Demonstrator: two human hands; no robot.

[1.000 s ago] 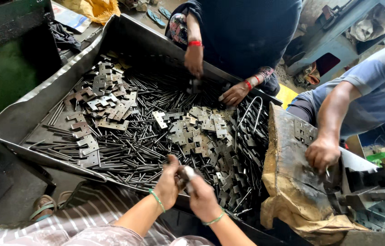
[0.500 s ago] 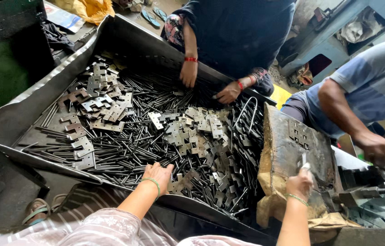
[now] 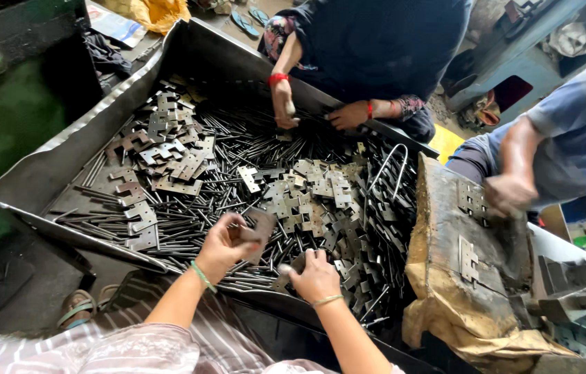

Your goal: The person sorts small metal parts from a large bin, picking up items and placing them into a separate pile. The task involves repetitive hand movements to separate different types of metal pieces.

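Hinge plate (image 3: 262, 227) pinched in the left hand (image 3: 224, 244), above the near edge of a metal tray (image 3: 43, 173).
Fingers curl tight round the plate's lower end; just right of it the right hand (image 3: 316, 275) rests palm down on a heap of hinge plates (image 3: 314, 190) and loose pins (image 3: 189, 208), its fingers bent, whether gripping anything I cannot tell; beyond both, across the tray, another person's hands (image 3: 314, 114) work the pins.

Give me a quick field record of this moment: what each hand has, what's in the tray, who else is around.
left hand: holds a hinge plate above the tray
right hand: on the parts at the near edge, grip unclear
tray: metal, heaped with pins and hinge plates
co-workers: one opposite with both hands in the tray, one at right by a sack
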